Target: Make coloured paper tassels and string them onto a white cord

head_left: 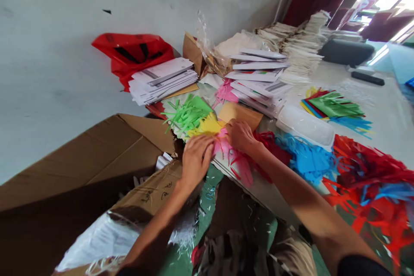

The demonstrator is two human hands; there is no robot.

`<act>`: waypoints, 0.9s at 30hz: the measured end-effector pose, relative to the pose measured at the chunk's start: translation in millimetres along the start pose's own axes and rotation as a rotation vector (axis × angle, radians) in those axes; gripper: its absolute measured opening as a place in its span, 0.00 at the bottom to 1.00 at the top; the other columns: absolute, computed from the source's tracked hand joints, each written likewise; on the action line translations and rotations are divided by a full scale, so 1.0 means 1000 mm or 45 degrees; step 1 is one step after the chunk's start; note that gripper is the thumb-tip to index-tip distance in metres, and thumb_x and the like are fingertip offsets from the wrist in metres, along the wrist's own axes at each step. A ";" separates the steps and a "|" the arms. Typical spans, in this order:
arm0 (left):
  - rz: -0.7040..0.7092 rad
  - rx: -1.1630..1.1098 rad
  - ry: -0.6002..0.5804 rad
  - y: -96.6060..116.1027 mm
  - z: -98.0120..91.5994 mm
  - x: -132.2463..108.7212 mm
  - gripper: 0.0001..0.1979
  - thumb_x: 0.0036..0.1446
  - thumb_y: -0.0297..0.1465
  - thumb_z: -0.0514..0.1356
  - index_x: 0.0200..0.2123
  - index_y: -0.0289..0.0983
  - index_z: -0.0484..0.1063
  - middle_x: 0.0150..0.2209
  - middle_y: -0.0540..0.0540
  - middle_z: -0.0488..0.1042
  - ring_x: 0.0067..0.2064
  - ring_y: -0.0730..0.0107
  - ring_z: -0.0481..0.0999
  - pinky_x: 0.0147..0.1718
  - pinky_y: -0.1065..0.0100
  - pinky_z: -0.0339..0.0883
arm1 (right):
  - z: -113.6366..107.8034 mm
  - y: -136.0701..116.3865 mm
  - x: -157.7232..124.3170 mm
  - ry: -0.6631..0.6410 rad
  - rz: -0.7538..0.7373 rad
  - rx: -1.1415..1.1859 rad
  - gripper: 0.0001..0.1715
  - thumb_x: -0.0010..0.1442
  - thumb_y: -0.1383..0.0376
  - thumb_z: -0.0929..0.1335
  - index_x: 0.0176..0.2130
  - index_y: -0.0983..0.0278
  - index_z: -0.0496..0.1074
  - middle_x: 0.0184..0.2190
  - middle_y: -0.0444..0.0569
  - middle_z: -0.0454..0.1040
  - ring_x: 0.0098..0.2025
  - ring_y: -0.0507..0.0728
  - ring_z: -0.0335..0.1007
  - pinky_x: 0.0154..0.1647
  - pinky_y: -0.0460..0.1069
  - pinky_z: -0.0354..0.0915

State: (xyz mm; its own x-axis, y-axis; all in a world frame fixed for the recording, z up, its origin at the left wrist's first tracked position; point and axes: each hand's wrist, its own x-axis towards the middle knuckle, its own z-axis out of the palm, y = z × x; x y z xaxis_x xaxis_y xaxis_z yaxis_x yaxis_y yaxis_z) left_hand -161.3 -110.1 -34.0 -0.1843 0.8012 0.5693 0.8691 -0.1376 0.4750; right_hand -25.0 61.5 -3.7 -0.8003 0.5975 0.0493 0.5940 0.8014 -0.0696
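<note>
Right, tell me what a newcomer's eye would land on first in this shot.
The loudest thing is the heap of red and blue fringed paper strips spilling over the right side of the white table. At the centre, the left hand and right hand meet on yellow and pink fringed paper. Further back stand stacks of white papers, with a red plastic bag against the wall on the left.

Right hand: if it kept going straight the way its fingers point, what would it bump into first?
The right hand would probably meet the yellow fringed paper first. Its fingertips look very close to it, but the depth is hard to judge from this view.
</note>
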 end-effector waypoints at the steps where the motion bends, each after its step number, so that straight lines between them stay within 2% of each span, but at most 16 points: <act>1: -0.061 0.075 -0.065 -0.011 0.001 0.007 0.17 0.75 0.35 0.53 0.60 0.41 0.75 0.60 0.42 0.80 0.65 0.52 0.74 0.70 0.44 0.58 | -0.001 0.001 -0.001 0.010 0.001 0.001 0.15 0.69 0.64 0.66 0.49 0.67 0.78 0.50 0.61 0.78 0.52 0.64 0.72 0.51 0.54 0.62; 3: -0.128 0.174 -0.222 -0.029 0.005 0.021 0.22 0.76 0.37 0.51 0.66 0.38 0.71 0.63 0.39 0.77 0.69 0.47 0.70 0.72 0.38 0.52 | -0.007 0.003 -0.004 0.037 -0.003 0.008 0.13 0.68 0.65 0.67 0.48 0.66 0.78 0.49 0.59 0.79 0.51 0.63 0.72 0.51 0.53 0.61; 5: -0.145 0.221 -0.313 -0.041 0.011 0.031 0.24 0.76 0.38 0.50 0.67 0.36 0.69 0.63 0.37 0.77 0.70 0.46 0.70 0.72 0.36 0.49 | -0.016 0.008 -0.011 0.067 -0.019 0.018 0.12 0.70 0.65 0.66 0.46 0.64 0.79 0.46 0.55 0.79 0.50 0.61 0.71 0.51 0.53 0.58; 8: -0.169 0.227 -0.294 -0.047 0.016 0.041 0.23 0.76 0.37 0.50 0.66 0.35 0.71 0.62 0.36 0.78 0.69 0.44 0.71 0.72 0.33 0.48 | -0.027 0.018 -0.023 0.181 -0.123 0.052 0.14 0.73 0.62 0.66 0.40 0.62 0.81 0.41 0.52 0.80 0.48 0.60 0.70 0.50 0.53 0.56; 10: -0.160 0.171 -0.207 -0.044 0.016 0.044 0.21 0.75 0.36 0.51 0.62 0.37 0.75 0.60 0.38 0.80 0.66 0.44 0.73 0.70 0.32 0.51 | -0.029 0.024 -0.033 0.265 -0.225 0.065 0.15 0.73 0.63 0.66 0.37 0.62 0.81 0.38 0.51 0.80 0.46 0.59 0.69 0.49 0.53 0.54; 13: -0.006 -0.025 -0.030 -0.030 0.014 0.044 0.16 0.74 0.35 0.55 0.56 0.39 0.79 0.56 0.41 0.82 0.62 0.51 0.76 0.68 0.42 0.60 | -0.023 0.025 -0.046 0.274 -0.291 0.036 0.15 0.72 0.68 0.67 0.35 0.63 0.80 0.36 0.49 0.80 0.41 0.57 0.67 0.44 0.53 0.53; 17: 0.231 -0.286 -0.086 -0.011 0.019 0.040 0.17 0.70 0.33 0.62 0.59 0.40 0.76 0.53 0.41 0.82 0.55 0.58 0.80 0.56 0.57 0.73 | -0.018 0.019 -0.063 0.283 -0.241 0.025 0.14 0.73 0.67 0.66 0.37 0.63 0.80 0.37 0.49 0.80 0.39 0.56 0.68 0.43 0.52 0.54; 20: 0.253 -0.358 -0.091 -0.006 0.026 0.037 0.11 0.71 0.29 0.60 0.52 0.39 0.80 0.45 0.43 0.83 0.46 0.63 0.82 0.45 0.64 0.74 | -0.028 0.032 -0.078 0.343 -0.062 -0.022 0.16 0.75 0.65 0.65 0.39 0.61 0.81 0.40 0.50 0.81 0.43 0.57 0.71 0.46 0.52 0.56; 23: 0.282 -0.367 -0.035 -0.007 0.030 0.035 0.09 0.71 0.30 0.61 0.47 0.38 0.82 0.40 0.44 0.84 0.41 0.66 0.83 0.39 0.68 0.73 | -0.046 0.066 -0.104 0.384 0.331 -0.097 0.17 0.73 0.65 0.64 0.41 0.63 0.82 0.42 0.54 0.82 0.45 0.60 0.73 0.48 0.53 0.60; 25: 0.304 -0.349 0.008 -0.008 0.030 0.033 0.08 0.70 0.31 0.62 0.47 0.39 0.82 0.39 0.45 0.84 0.39 0.68 0.83 0.37 0.69 0.72 | -0.056 0.090 -0.130 0.386 0.509 -0.090 0.17 0.73 0.64 0.63 0.45 0.63 0.82 0.44 0.55 0.82 0.46 0.61 0.75 0.48 0.53 0.64; 27: 0.322 -0.342 0.037 -0.007 0.029 0.032 0.08 0.70 0.30 0.63 0.46 0.40 0.83 0.38 0.46 0.84 0.38 0.68 0.83 0.38 0.70 0.72 | -0.061 0.107 -0.165 0.389 0.582 -0.092 0.19 0.73 0.61 0.63 0.47 0.63 0.82 0.47 0.54 0.82 0.47 0.62 0.77 0.48 0.53 0.66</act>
State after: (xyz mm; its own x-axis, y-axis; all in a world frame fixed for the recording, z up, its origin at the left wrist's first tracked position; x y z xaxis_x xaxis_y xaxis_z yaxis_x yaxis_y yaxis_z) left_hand -160.4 -66.6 -38.5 0.0045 0.7062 0.7080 0.7381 -0.4801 0.4742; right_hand 175.4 50.7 41.8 -0.4065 0.8567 0.3177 0.8879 0.4523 -0.0837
